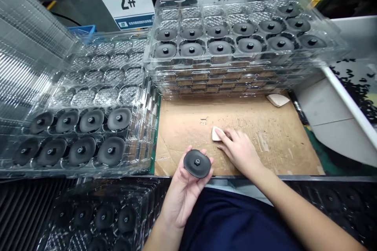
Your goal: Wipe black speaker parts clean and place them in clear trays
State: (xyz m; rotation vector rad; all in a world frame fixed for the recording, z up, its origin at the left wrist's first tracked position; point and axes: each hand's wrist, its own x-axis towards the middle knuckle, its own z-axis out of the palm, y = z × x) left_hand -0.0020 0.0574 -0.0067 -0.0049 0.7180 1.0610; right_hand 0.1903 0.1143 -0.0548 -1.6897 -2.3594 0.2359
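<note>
My left hand (188, 188) is closed around the edge of a black oval plastic part (197, 163) with a small raised stub at its centre. It holds the part face up above the front edge of the cardboard (182, 137). To the right, my right hand (240, 147) pinches a small white wedge-shaped pad (216, 133) between thumb and fingers, just over the cardboard. A gap separates the pad from the black part. Another white pad (277, 100) lies at the cardboard's back right corner.
A stack of clear trays (235, 59) with black parts stands at the back. More clear trays (138, 137) sit at left, the top one partly filled. Below left are further trays (138, 204). A white bin (350, 106) at right borders small black pieces (357, 82).
</note>
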